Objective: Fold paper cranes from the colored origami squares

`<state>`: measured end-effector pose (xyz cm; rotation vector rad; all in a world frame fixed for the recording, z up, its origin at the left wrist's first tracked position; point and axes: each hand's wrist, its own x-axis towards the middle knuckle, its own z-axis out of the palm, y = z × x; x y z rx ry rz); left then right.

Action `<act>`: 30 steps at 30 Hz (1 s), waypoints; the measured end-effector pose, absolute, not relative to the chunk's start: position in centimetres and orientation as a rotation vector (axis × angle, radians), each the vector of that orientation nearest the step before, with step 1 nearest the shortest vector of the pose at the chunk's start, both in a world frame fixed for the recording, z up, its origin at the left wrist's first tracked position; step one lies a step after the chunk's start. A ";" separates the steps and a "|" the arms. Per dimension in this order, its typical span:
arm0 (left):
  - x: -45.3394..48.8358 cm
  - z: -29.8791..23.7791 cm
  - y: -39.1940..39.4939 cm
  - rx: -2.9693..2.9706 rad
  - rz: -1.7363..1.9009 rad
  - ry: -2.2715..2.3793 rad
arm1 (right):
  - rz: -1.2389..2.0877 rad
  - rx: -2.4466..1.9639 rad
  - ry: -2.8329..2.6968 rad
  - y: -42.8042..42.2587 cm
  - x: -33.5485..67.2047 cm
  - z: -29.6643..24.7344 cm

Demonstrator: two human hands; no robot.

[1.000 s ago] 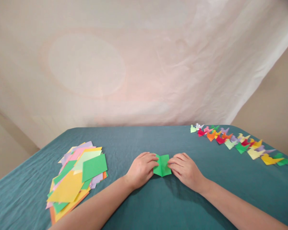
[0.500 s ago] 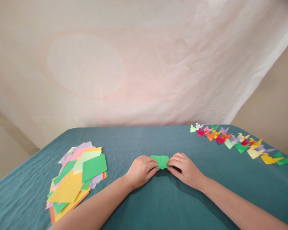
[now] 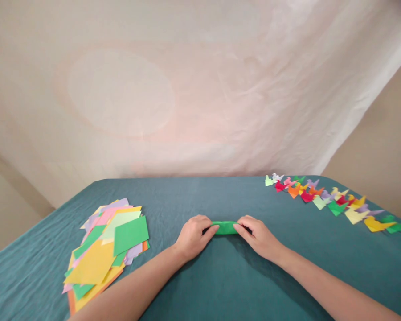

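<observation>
A small folded green paper (image 3: 224,227) lies on the teal tablecloth (image 3: 220,276) in front of me, now a narrow flat strip. My left hand (image 3: 194,237) pinches its left end, fingers curled. Its right end is pinched by my right hand (image 3: 258,237), fingers closed on it. Both forearms rest low over the cloth.
A loose pile of coloured paper squares (image 3: 103,243), green, yellow, pink, purple and orange, lies at the left. A row of several small folded paper figures (image 3: 327,198) in mixed colours runs along the right edge. A pale creased sheet (image 3: 173,89) hangs behind the table.
The green paper was a wider flat shape with its point toward me; its near part has been folded away from me, leaving a thin strip. Both hands moved slightly farther out.
</observation>
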<state>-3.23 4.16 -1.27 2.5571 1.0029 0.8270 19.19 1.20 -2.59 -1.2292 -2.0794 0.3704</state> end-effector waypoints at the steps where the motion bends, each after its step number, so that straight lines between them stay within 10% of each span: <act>1: -3.2 -1.4 4.3 2.553 0.854 1.005 | 0.382 -1.248 -2.055 1.3 19.1 -2.7; 11: -3.1 -1.1 4.0 2.610 0.955 1.116 | 0.461 -1.241 -2.018 2.2 18.8 -3.2; 30: -2.0 0.6 0.3 2.819 0.023 0.883 | 0.518 -1.332 -1.938 2.4 18.9 -3.6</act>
